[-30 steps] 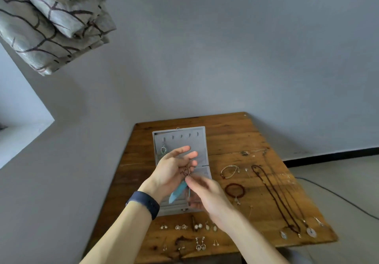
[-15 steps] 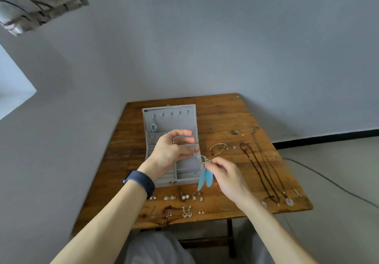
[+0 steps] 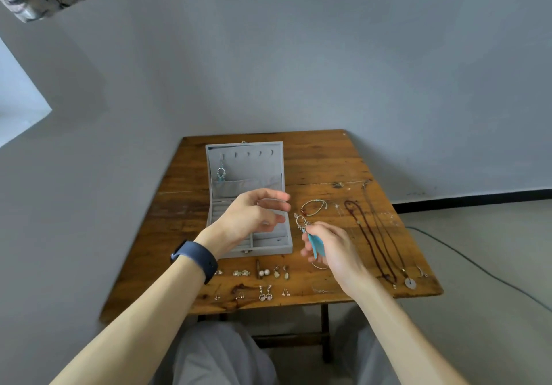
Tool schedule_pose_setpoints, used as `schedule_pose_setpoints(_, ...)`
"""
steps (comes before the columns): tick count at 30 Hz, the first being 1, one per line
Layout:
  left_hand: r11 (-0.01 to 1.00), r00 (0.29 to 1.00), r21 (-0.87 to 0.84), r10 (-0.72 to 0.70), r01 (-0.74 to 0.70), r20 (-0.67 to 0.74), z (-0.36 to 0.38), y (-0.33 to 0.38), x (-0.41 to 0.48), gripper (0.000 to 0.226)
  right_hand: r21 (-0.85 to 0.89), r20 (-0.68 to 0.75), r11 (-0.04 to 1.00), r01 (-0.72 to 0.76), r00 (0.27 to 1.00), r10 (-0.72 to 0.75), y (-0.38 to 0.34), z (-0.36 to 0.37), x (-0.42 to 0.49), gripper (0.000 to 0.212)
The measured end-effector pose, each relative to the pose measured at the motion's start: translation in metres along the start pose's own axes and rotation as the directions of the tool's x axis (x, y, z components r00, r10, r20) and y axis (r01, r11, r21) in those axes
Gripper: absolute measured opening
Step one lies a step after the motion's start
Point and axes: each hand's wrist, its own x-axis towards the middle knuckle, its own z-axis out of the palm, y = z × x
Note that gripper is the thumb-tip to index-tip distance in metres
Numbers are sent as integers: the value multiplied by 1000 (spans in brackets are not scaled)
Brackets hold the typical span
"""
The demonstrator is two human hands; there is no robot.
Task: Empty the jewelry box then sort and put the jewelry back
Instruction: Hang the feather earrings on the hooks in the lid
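Just off the front right corner of the jewelry box (image 3: pixel 257 252), above the bench (image 3: pixel 322 160), my right grip (image 3: pixel 331 253) is closed on the feather earring (image 3: pixel 316 244). Thumb and fingertips pinch it about where the metal hoop meets the blue feather. The hoop stands up above my fingers and the feather lies down across my palm.

I judge it almost weightless. The feather is soft and would crease if squeezed, and the hoop and its little dangles look thin enough to bend. The hoop is the better place to take hold, with the feather left to hang free, though it will likely swing.

My left grip (image 3: pixel 251 220) is wide and holds nothing. Its fingers are loosely spread over the box's trays, near the earring but not touching it.

The box is open, and a matching earring (image 3: pixel 221 173) hangs in the lid under the leftmost of a row of hooks. Pairs of small earrings (image 3: pixel 263 273) lie in rows on the bench between the box and the near edge. A bracelet (image 3: pixel 313 207) and long necklaces (image 3: pixel 376 235) lie to the right.

My left grip covers much of the trays, so I cannot tell what they hold. A speck in the near right compartment is too small to name. The ear wire on the piece I hold is too fine to make out. Thin chains near the necklaces nearly vanish against the wood, and a loop of something lies partly hidden under my right grip.
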Motion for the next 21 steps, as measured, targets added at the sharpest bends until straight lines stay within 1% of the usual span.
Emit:
schedule_pose_setpoints(2, 991, 999, 128, 24, -28, 33, 2, -1, -3, 40, 28, 15, 999, -41, 999, 41, 1, -4, 0, 30)
schedule_pose_setpoints(4, 959, 995, 265, 90, -99, 44, 6, -4, -5, 32, 25, 18, 997, -68, 998, 67, 3, -7, 0, 31)
schedule_pose_setpoints(6, 902, 985, 400, 173, -163, 10, 12, -8, -6, 30, 15, 23, 997, -78, 997, 78, 3, -8, -1, 31)
schedule_pose_setpoints(8, 840, 970, 504, 241, -203, -10, 17, -10, -6, 32, 24, 41, 996, -83, 996, 82, 3, -10, -3, 31)
schedule_pose_setpoints(12, 768, 944, 579, 329, -273, 8, 21, -12, -7, 32, 49, 58, 993, -105, 993, 102, 1, -11, -6, 30)
schedule_pose_setpoints(16, 723, 920, 613, 391, -317, 15, 24, -13, -8, 14, 42, 77, 993, -111, 991, 108, 1, -10, -7, 30)
schedule_pose_setpoints(19, 699, 910, 644, 414, -311, -9, 22, -13, -9, 11, 27, 86, 994, -107, 991, 104, 2, -10, -8, 30)
schedule_pose_setpoints(20, 673, 907, 675, 421, -304, -11, 21, -13, -10, 11, 24, 85, 994, -106, 991, 103, 2, -10, -8, 30)
schedule_pose_setpoints(21, 625, 900, 722, 435, -296, -7, 19, -13, -11, 12, 26, 80, 994, -102, 992, 100, 3, -10, -8, 31)
